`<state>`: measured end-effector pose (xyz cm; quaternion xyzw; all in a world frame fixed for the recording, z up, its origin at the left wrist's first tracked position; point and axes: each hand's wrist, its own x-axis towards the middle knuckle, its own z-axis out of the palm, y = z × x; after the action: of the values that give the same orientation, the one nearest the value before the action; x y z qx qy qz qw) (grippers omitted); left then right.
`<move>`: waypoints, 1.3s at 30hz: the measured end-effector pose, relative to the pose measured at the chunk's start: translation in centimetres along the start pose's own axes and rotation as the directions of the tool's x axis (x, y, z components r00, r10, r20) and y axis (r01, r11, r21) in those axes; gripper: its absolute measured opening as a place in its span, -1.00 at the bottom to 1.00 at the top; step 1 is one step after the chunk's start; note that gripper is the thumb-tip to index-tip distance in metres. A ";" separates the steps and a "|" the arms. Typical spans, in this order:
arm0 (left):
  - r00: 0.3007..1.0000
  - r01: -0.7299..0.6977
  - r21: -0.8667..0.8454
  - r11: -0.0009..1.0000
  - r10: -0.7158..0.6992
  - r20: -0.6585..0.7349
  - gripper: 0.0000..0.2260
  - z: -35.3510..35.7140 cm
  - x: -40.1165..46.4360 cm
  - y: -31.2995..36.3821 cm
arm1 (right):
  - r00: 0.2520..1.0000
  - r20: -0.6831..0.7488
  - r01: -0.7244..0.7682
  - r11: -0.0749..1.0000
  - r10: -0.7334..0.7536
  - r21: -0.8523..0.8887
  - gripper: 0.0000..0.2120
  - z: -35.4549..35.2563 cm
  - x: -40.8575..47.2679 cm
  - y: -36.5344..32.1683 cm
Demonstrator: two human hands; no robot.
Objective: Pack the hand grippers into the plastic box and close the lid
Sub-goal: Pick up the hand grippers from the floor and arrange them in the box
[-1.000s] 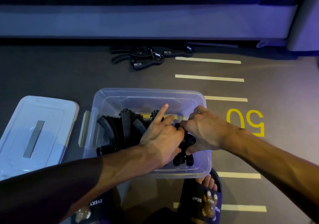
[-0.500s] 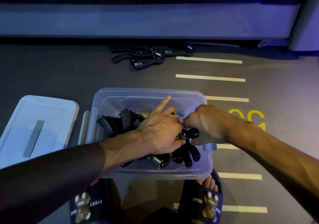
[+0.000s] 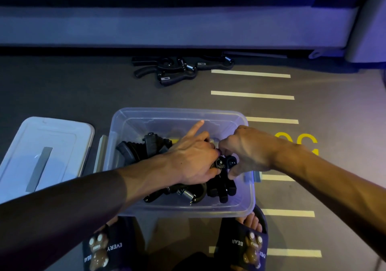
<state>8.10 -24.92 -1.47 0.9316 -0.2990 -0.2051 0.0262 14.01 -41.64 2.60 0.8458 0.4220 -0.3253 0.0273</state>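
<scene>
Dark marked floor: both hands, left hand (image 3: 193, 162) and right hand (image 3: 246, 151), are gripping one hand gripper (image 3: 221, 165) inside the plastic box (image 3: 179, 210), handles pointing down-near from the grip, lid (image 3: 45, 151) lying leftward, loose grippers (image 3: 177, 70) lying beyond.

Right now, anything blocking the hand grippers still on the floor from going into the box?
Nothing visible blocks them. The loose hand grippers lie on bare floor beyond the plastic box, which is open, its lid lying to its left. Both hands, left and right, are busy inside the box with a hand gripper.
</scene>
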 end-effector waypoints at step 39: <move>0.998 0.025 -0.098 0.995 -0.031 -0.060 -0.64 0.7 -0.5 0.2 | 0.999 0.044 0.019 1.000 -0.020 0.024 -0.67 -0.2 0.6 0.3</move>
<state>7.30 -24.79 -1.91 0.9393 -0.2744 -0.1909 0.0779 14.55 -41.36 2.32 0.8345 0.4256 -0.3492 0.0233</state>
